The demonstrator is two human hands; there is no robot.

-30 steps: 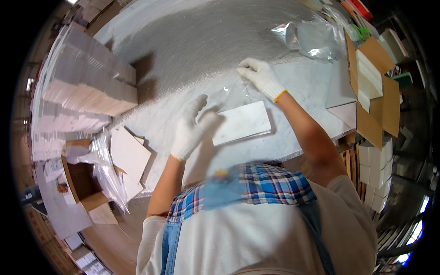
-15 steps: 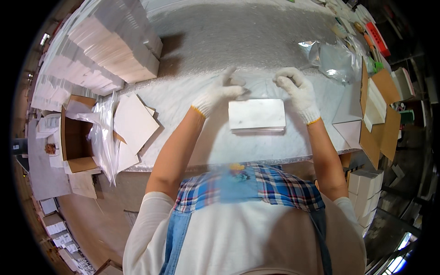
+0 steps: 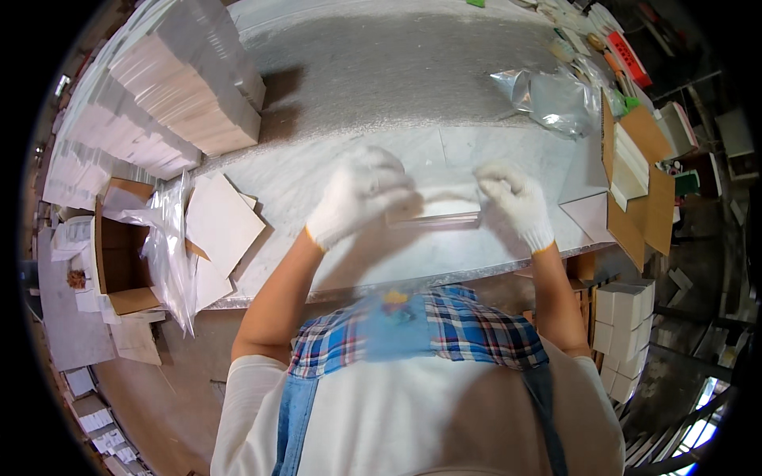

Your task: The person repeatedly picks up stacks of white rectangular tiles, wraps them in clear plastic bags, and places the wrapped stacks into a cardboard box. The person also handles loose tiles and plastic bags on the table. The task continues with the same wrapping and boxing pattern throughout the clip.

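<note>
A short stack of white marble-look tiles [image 3: 432,220] lies on the pale bench slab, directly in front of me. My left hand [image 3: 361,194], in a white knit glove, reaches over the stack's left end. Its fingers are smeared by motion, so their grip is unclear. At the right end is my right hand [image 3: 517,202], gloved the same way, with thumb and fingers curled together close to the far corner. Whatever may be between those fingertips does not show. A pale blur spans the space between both hands, over the tiles' far edge.
Tall stacks of white tiles [image 3: 186,79] stand at the far left. Nearer are an open carton [image 3: 123,254], plastic film [image 3: 171,262] and white sheets [image 3: 226,222]. To the right are a clear plastic bag [image 3: 556,103] and another open carton [image 3: 655,210].
My left hand has moved over the left end of the tile stack and now covers part of it. The right hand stays by the right end, slightly lower and closer. The view has shifted a little.
</note>
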